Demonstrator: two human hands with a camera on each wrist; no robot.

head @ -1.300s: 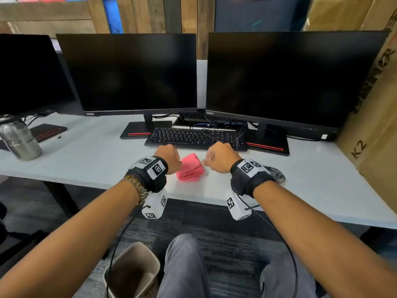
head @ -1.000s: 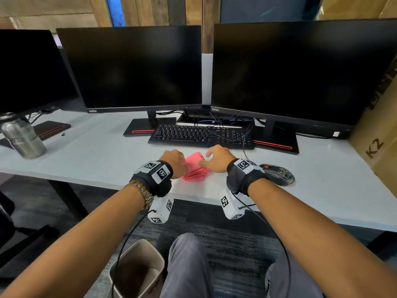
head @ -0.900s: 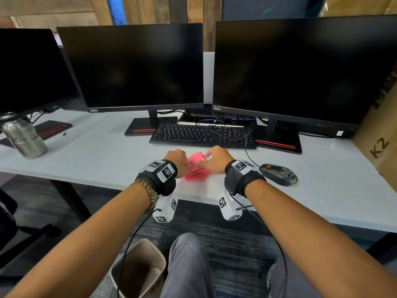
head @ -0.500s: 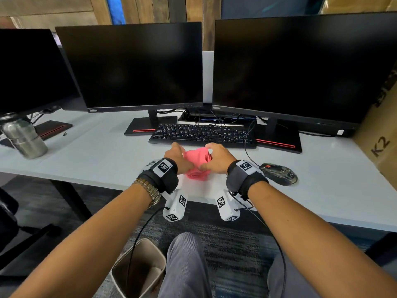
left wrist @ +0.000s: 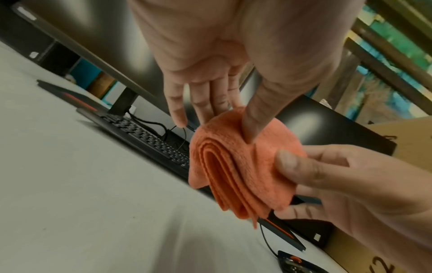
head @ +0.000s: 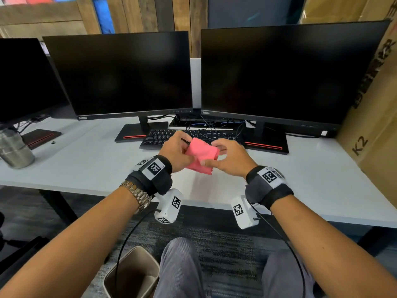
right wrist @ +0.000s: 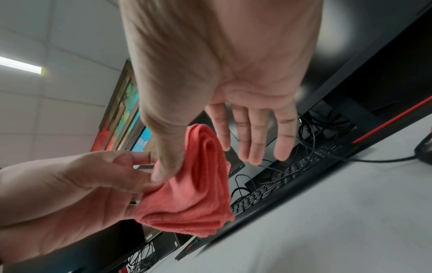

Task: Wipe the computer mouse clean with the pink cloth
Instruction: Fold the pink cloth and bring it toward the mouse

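Holding the cloth (head: 200,154) up off the bench (head: 86,164) between both hands, I have it folded in several layers. My left hand (head: 175,150) pinches one side, thumb on the near face and fingers (left wrist: 201,103) stretched nearly straight behind it. My right hand (head: 231,158) pinches the other side with thumb against forefinger, the rest of its fingers (right wrist: 257,133) spread loose and touching nothing. I judge this two-handed hold is for opening or refolding the cloth into a pad that suits wiping, since a thick wad would not follow a curved shell well.

My mouse (left wrist: 292,263) lies on the bench to the right of my hands, towards the front edge, apart from the cloth. Only a sliver of it shows at the bottom of the left wrist view, and a dark edge with a cable at the right of the right wrist view; from the head it is hidden behind my right wrist. Wiping has not begun.

On the pale, matt bench a keyboard (head: 171,136) sits just behind my hands, with two dark monitors (head: 129,76) on red-striped stands further back. A steel tumbler (head: 15,149) stands at the left edge, a cardboard box (head: 369,125) at the right, a bin (head: 133,274) on the carpet by my knees.
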